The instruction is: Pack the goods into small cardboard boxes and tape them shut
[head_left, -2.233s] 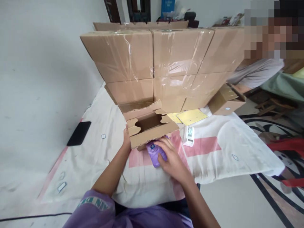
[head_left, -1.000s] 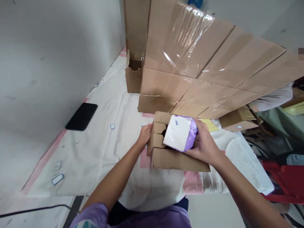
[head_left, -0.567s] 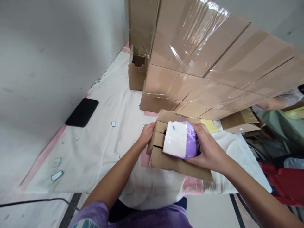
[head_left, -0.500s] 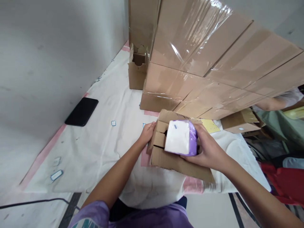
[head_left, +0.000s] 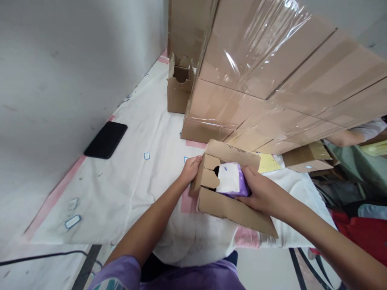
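In front of me on the cloth stands an open cardboard box point(head_left: 237, 211) with its flaps up. My left hand point(head_left: 191, 168) is closed on the box's left wall, thumb at the top edge. From the right, my right hand point(head_left: 259, 189) grips a soft-looking white-and-purple pack point(head_left: 229, 178), white face up. The pack sits partly down in the box's opening; its lower part is hidden by the box walls and flaps.
Tape-covered cartons point(head_left: 236, 100) are stacked just behind the box. A smaller open carton point(head_left: 178, 92) stands left of them. A black phone-like slab point(head_left: 105, 140) lies by the wall. Another carton point(head_left: 306, 157) and a co-worker's arm point(head_left: 344, 137) are at right.
My right hand has moved the white-and-purple pack down, deeper into the box. The left hand keeps its hold on the box wall. The view has shifted slightly.
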{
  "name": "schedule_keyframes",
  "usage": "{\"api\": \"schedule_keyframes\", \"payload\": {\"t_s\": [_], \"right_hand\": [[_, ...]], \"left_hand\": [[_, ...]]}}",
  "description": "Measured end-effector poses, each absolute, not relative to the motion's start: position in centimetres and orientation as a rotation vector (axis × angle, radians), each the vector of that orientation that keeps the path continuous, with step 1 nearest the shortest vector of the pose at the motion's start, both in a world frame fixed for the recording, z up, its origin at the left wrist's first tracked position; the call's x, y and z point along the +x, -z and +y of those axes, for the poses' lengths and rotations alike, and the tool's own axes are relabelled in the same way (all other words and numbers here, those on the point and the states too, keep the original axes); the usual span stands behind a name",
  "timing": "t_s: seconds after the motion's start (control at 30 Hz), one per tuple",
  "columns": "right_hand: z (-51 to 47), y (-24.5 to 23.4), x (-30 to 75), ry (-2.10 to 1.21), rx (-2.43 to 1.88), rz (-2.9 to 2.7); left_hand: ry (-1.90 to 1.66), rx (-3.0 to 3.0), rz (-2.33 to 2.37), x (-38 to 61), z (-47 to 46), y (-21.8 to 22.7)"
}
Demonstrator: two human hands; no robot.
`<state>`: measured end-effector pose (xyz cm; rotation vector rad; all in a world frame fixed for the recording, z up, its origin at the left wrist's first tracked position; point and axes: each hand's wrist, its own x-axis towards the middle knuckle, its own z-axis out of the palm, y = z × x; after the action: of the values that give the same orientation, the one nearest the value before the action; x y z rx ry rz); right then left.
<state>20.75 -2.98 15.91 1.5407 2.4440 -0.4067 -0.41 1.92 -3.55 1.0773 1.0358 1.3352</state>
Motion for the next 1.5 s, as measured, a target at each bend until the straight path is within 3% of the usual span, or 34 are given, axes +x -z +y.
{"api": "schedule_keyframes", "payload": {"t_s": [0.2,0.77,0.87,1.0,1.1,1.2,1.27,1.5], "right_hand": [[-2.2,-14.5,16.1,0.080,1.177,2.286],[-2.0,-12.0,14.5,-0.070,1.014,2.429],[-1.2,-13.1,15.4,0.184,1.109,2.473],[-0.6,-16.5,19.4,0.838,1.166,2.651],[-1.6,-17.7,23.5,0.973,1.359,2.907],[-3.8,-15.6,27.0,0.711,1.800,3.080],[-5.4,-13.1,28.5,0.714,2.075,2.994],[-8.4,-8.1,28.5,1.553,2.535,2.621]], "left_hand": [[-1.335,1.061,1.028,-0.7,1.8,3.1],[-1.321,1.030,1.032,-1.1,1.8,1.8],[-1.310,1.024,1.058,-1.1,1.7,1.8],[-1.302,1.024,1.094,-1.1,1.5,1.7],[-1.292,1.032,1.113,-1.0,1.4,1.6],[-1.279,1.029,1.132,-1.1,1.2,1.6],[-1.270,1.021,1.139,-1.1,1.1,1.7],[-1.286,0.959,1.175,-1.1,0.6,2.1]]}}
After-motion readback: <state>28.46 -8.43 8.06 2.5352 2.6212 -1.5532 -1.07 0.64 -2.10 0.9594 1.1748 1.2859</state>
